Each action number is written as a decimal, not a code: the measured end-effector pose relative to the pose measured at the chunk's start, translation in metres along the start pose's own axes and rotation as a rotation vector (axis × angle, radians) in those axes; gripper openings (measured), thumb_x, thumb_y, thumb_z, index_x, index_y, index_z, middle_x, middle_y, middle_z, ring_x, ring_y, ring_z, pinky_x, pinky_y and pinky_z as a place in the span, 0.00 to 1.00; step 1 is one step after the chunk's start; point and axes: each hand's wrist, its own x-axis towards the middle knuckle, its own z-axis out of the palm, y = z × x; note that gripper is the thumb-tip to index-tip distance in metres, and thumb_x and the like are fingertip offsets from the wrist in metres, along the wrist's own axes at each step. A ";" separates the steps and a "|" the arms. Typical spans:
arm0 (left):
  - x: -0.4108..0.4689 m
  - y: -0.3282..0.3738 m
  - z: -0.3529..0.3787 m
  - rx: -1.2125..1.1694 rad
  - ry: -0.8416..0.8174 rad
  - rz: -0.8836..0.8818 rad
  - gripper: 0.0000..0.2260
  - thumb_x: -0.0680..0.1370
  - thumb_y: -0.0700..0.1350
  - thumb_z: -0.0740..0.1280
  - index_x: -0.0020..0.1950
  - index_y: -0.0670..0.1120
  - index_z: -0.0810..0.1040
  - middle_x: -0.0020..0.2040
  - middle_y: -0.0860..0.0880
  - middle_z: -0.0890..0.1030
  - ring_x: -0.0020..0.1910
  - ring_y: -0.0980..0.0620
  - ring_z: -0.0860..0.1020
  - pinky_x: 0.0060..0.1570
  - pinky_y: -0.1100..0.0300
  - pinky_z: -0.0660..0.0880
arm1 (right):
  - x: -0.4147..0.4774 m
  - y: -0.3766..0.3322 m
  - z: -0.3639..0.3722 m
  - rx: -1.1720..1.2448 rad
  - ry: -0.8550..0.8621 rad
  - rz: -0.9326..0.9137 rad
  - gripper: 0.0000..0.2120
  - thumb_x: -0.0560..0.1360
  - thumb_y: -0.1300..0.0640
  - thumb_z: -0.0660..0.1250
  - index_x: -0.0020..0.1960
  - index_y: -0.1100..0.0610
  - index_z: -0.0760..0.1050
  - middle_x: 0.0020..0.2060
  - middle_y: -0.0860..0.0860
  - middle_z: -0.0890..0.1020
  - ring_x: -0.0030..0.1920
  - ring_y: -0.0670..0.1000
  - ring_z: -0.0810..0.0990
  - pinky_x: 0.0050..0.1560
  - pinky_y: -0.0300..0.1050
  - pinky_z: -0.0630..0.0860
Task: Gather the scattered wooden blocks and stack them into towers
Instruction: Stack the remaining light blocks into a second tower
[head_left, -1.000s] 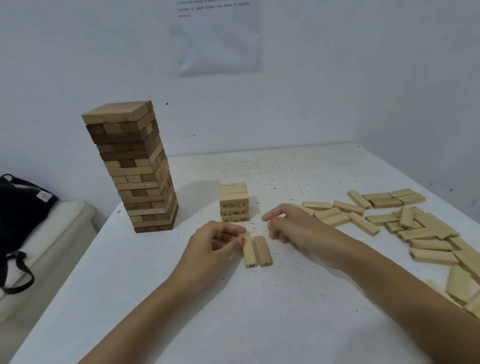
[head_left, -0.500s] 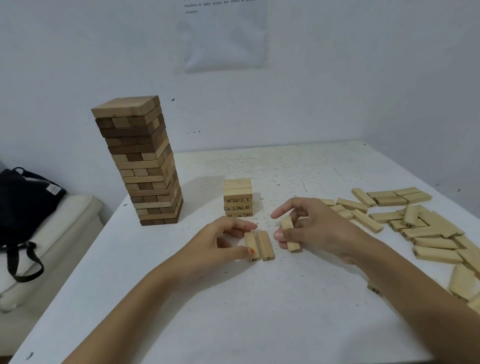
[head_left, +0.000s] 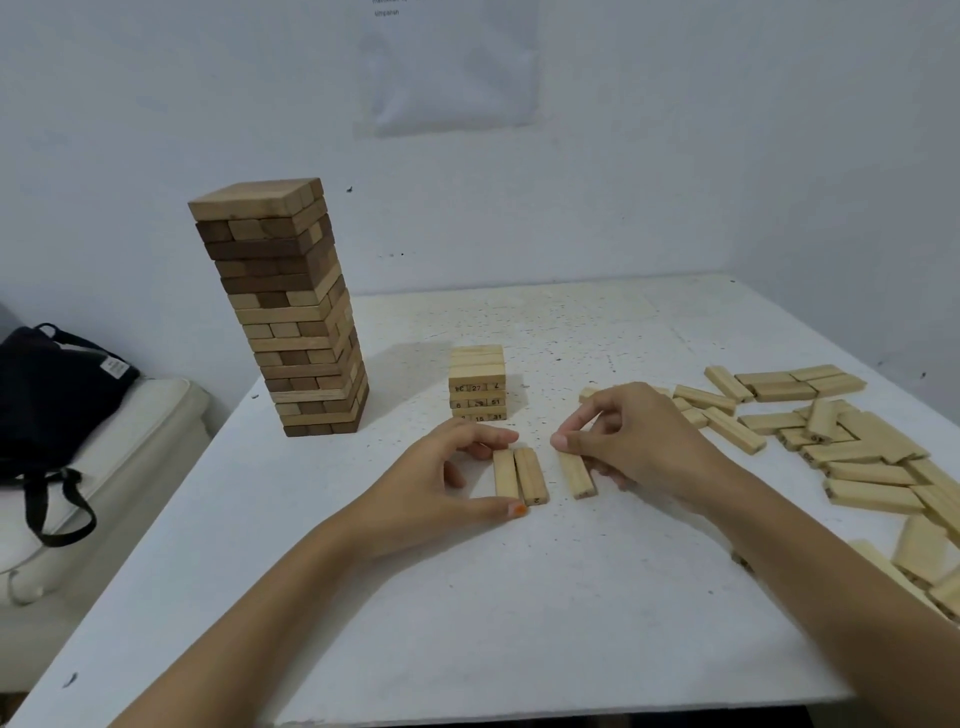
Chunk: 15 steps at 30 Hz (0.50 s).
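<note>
Broadly, a white speckled counter (head_left: 467, 649) fills the lower view, set into a corner of pale walls, with a sheet of paper (head_left: 447, 67) fixed to the wall behind it. Left of the counter and lower down sits a white cushioned seat (head_left: 130, 467) carrying a black bag (head_left: 52, 384) with a looped strap.

On the counter's far left stands the tall tower (head_left: 291, 322), many layers of mixed dark and light wood, slightly uneven along its sides. Along the right edge lie the scattered blocks (head_left: 857, 452), pale wood, flat and overlapping at various angles, running from the far right down toward the near corner.

Both forearms reach in from the near edge. The left hand (head_left: 441, 483) is curled over the pair of blocks (head_left: 519, 475), thumb at their near end and fingers at their far end, gripping them lengthwise. The right hand (head_left: 639, 441) pinches the far end of the single block (head_left: 576, 475) between thumb and fingers.

Behind the hands, near the middle of the counter, stands the short tower (head_left: 477, 382), a few pale layers with printed numbers on the block ends facing the camera. The pair of blocks lies flat, side by side and touching. The single block lies just to their right, parallel, with a narrow gap between.
</note>
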 end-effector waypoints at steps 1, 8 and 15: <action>0.000 0.000 0.000 0.004 -0.001 0.003 0.23 0.68 0.47 0.78 0.60 0.57 0.77 0.58 0.59 0.77 0.57 0.65 0.72 0.46 0.73 0.68 | 0.000 0.000 0.001 0.027 0.002 0.010 0.07 0.71 0.56 0.75 0.43 0.59 0.81 0.24 0.51 0.78 0.21 0.46 0.73 0.25 0.39 0.73; 0.001 -0.002 0.001 -0.016 0.011 0.020 0.22 0.67 0.47 0.78 0.60 0.56 0.77 0.56 0.59 0.79 0.56 0.65 0.73 0.44 0.72 0.68 | 0.002 0.000 0.003 0.194 -0.112 0.032 0.02 0.75 0.63 0.71 0.46 0.61 0.81 0.36 0.56 0.83 0.36 0.53 0.85 0.40 0.40 0.82; 0.002 -0.004 0.001 -0.037 0.032 0.038 0.22 0.66 0.46 0.79 0.57 0.55 0.79 0.55 0.59 0.80 0.55 0.61 0.76 0.44 0.66 0.70 | -0.002 -0.004 -0.014 -0.044 -0.436 -0.069 0.28 0.65 0.59 0.80 0.60 0.43 0.76 0.56 0.48 0.77 0.51 0.49 0.81 0.59 0.45 0.78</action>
